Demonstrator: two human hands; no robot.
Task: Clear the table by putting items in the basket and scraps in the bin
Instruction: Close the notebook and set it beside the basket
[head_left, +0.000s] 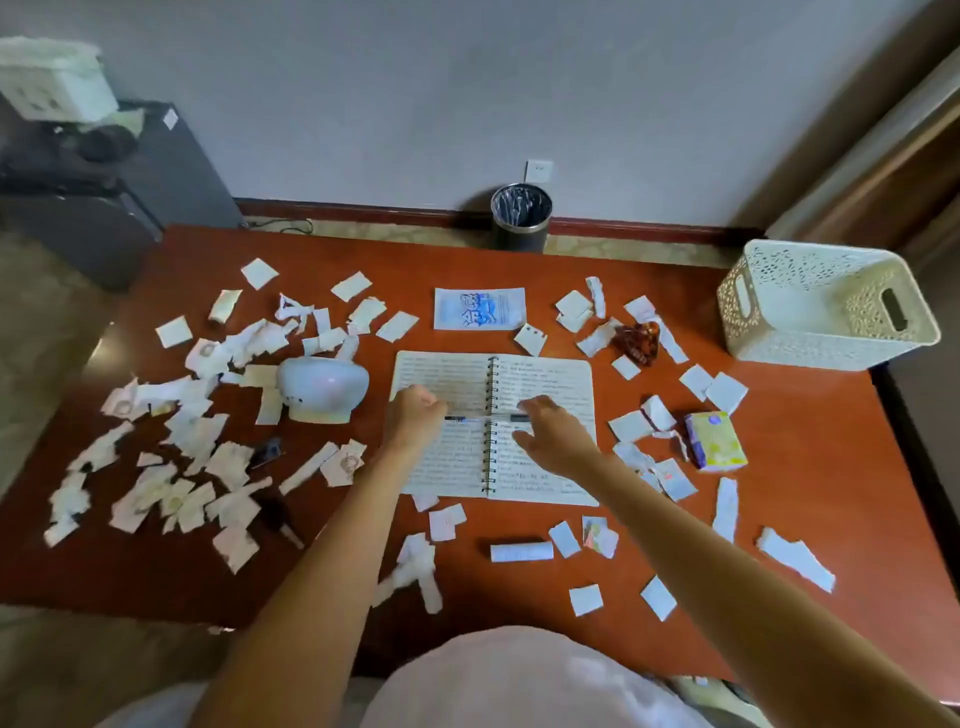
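a thin dark pen (470, 418) lies across the open spiral-bound notebook (545, 379) at the middle of the red-brown wooden desk (779, 467). the left hand (415, 413) has its fingers curled round the pen's left end. the right hand (556, 436) reaches the dark right end with its fingers, and i cannot tell whether they grip it. torn white paper scraps (208, 452) lie all around. the white perforated plastic basket (810, 332) sits at the far right corner.

The notebook's (540, 384) handwriting and the packet's (479, 308) print are unreadable.
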